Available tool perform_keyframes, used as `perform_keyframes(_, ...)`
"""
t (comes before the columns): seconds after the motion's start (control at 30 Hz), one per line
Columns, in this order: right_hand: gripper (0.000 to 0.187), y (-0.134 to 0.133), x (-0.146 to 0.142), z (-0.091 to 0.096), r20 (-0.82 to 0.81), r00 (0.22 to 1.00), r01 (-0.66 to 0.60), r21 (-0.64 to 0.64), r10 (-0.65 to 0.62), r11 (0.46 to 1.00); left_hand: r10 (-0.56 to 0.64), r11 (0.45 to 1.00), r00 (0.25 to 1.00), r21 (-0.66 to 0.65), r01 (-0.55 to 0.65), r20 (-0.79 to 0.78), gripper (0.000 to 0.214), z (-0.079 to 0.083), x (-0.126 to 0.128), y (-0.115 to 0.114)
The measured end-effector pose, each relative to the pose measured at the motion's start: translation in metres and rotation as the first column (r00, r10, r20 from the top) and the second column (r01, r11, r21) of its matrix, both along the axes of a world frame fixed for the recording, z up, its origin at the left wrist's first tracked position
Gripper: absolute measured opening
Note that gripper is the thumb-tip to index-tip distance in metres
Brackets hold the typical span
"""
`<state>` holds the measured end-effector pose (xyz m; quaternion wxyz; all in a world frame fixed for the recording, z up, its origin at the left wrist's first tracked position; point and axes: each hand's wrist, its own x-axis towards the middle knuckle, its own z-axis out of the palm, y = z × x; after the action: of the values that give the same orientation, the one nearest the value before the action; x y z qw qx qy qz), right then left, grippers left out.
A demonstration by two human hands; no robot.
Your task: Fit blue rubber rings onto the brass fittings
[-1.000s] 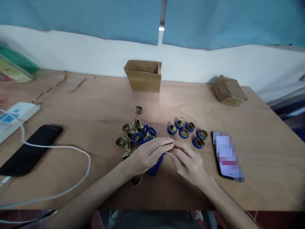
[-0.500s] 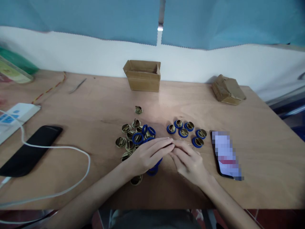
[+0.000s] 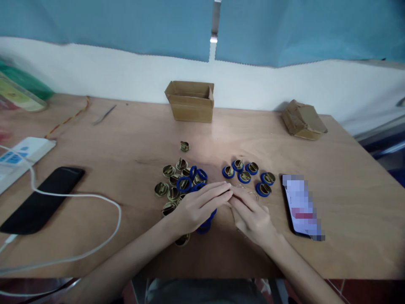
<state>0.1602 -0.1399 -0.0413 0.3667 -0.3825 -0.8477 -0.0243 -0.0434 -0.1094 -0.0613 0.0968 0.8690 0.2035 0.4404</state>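
My left hand (image 3: 198, 207) and my right hand (image 3: 251, 215) meet fingertip to fingertip at the table's middle, pinched together over something small that their fingers hide. Left of them lies a heap of brass caps (image 3: 169, 185) mixed with loose blue rings (image 3: 185, 183). More blue rings (image 3: 204, 226) show under my left palm. Beyond my right hand sits a group of brass caps fitted with blue rings (image 3: 245, 175). One lone brass cap (image 3: 184, 146) stands farther back.
An open cardboard box (image 3: 190, 101) and a crumpled carton (image 3: 303, 120) stand at the back of the wooden table (image 3: 348, 202). A lit phone (image 3: 300, 207) lies right of my hands. A dark phone (image 3: 41, 198), white cable (image 3: 95, 198), power strip (image 3: 19, 156) and tweezers (image 3: 104, 114) lie left.
Both hands stay pressed together at the fingertips, with only slight finger shifts. Nothing on the table has moved.
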Motion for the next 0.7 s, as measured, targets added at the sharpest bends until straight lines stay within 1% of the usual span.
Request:
perform_keyframes(0.17, 0.036, 0.0001, -0.0021, -0.0013, 0.011, 1.0, 0.021, 0.011, -0.021, 1.0, 0.015, 1.0, 1.0, 0.002, -0.015, 0.004, 0.039, 0.0002, 0.002, -0.0009)
perform_keyframes(0.27, 0.036, -0.0007, -0.002, -0.0044, 0.01, 1.0, 0.026, -0.003, -0.026, 1.0, 0.019, 1.0, 1.0, 0.004, -0.019, 0.009, 0.039, 0.0007, 0.0032, -0.0014)
perform_keyframes(0.37, 0.038, -0.0012, -0.0013, -0.0063, -0.002, 1.0, 0.017, -0.022, -0.017, 1.0, 0.027, 1.0, 0.999, 0.003, -0.027, 0.02, 0.038, 0.0013, 0.0036, -0.0018)
perform_keyframes(0.47, 0.037, 0.001, -0.0007, -0.004, -0.025, 1.0, -0.005, -0.023, 0.004, 1.0, 0.019, 1.0, 1.0, -0.016, -0.019, 0.02, 0.041, 0.0016, 0.0022, -0.0015)
perform_keyframes(0.53, 0.032, 0.0035, -0.0004, -0.0013, -0.034, 0.999, -0.034, -0.043, 0.033, 0.998, 0.013, 0.998, 1.0, -0.066, -0.011, 0.026, 0.045, 0.0019, 0.0008, -0.0009)
perform_keyframes(0.6, 0.027, 0.0055, -0.0004, 0.0001, -0.057, 0.997, -0.063, -0.08, 0.059, 0.995, 0.021, 0.988, 0.998, -0.151, -0.013, 0.053, 0.048, 0.0026, 0.0002, -0.0004)
perform_keyframes(0.67, 0.026, 0.0058, -0.001, -0.0005, -0.134, 0.989, -0.079, -0.133, 0.061, 0.988, 0.049, 0.971, 0.993, -0.237, -0.023, 0.106, 0.047, 0.0039, 0.0009, 0.0001)
perform_keyframes(0.7, 0.028, 0.0054, -0.0016, -0.0013, -0.195, 0.979, -0.085, -0.172, 0.051, 0.981, 0.069, 0.961, 0.988, -0.273, -0.03, 0.135, 0.046, 0.0047, 0.0016, 0.0003)
